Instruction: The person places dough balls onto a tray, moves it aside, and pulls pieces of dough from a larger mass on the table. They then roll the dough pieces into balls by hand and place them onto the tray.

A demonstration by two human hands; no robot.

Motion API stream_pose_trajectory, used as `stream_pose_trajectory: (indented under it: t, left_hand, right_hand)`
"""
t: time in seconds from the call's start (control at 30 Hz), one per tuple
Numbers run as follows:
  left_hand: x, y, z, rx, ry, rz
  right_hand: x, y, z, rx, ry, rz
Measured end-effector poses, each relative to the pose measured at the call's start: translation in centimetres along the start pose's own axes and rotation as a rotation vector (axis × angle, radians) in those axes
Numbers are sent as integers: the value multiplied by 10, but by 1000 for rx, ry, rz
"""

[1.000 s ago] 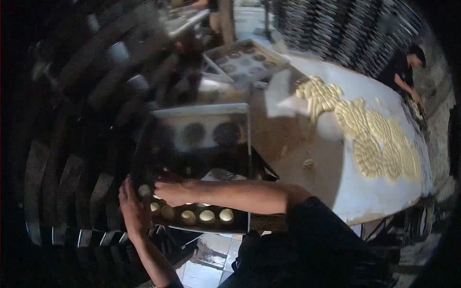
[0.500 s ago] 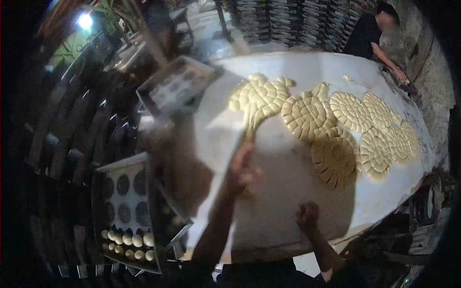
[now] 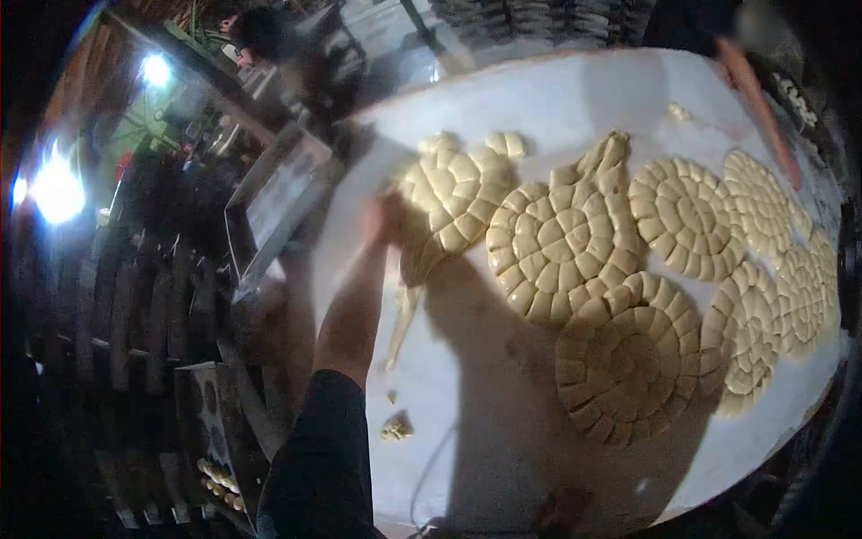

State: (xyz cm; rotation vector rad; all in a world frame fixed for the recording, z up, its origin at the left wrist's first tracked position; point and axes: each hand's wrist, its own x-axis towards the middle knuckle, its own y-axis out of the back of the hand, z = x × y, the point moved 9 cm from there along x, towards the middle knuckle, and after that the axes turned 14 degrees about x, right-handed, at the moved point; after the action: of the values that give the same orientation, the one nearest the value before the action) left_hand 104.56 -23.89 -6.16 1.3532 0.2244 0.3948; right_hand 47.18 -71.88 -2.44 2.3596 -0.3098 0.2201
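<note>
On the white table (image 3: pixel 413 467), my left hand (image 3: pixel 384 218) reaches to the left edge of a coil of cut dough (image 3: pixel 460 190); its fingers are blurred. A thin dough strip (image 3: pixel 404 328) trails below that coil, and a small dough scrap (image 3: pixel 396 428) lies nearer to me. My right hand (image 3: pixel 564 510) is low in the frame, dark and in shadow, its fingers hard to make out. Ahead of it sits a shaded dough coil (image 3: pixel 628 359), with another coil (image 3: pixel 561 238) behind.
More dough coils (image 3: pixel 687 216) cover the right side. A person's arm (image 3: pixel 759 108) extends over the far right edge. A tray (image 3: pixel 278 198) stands beyond the left edge; another tray with dough balls (image 3: pixel 220 481) is at the lower left.
My left hand has moved forward and left to the leftmost coil. My right hand is lower in view. The view has shifted, and the other person's arm reaches further along the edge.
</note>
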Motion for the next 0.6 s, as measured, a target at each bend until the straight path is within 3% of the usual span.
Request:
stream_pose_trajectory:
  t: [0.03,0.07,0.1,0.13,0.23,0.37,0.47,0.53,0.6]
  left_hand:
    - [49,-57,-42,-122,-63,88]
    - [66,-49,-70,-109,-59,88]
    - [75,-57,-68,-249,-230,-155]
    - [41,-34,-39,-374,-211,-401]
    - [-4,-13,-8,-454,-237,-643]
    - [-29,5,3,-370,-356,-588]
    - [-73,38,-15,-206,-399,-338]
    - [-122,71,-45,-94,-257,-182]
    - [-166,75,-122,11,273,-383]
  right_hand:
    - [2,-1,-1,-2,-3,-7]
    - [3,-2,-1,-6,0,-7]
    - [2,0,0,-14,9,-4]
    - [4,-1,0,-22,12,-2]
    - [0,0,-1,-36,28,-2]
    - [-6,1,-3,-76,106,36]
    - [-19,-3,-1,-133,262,168]
    - [-29,-14,36,-88,60,16]
    - [-18,-20,35,-36,-148,-135]
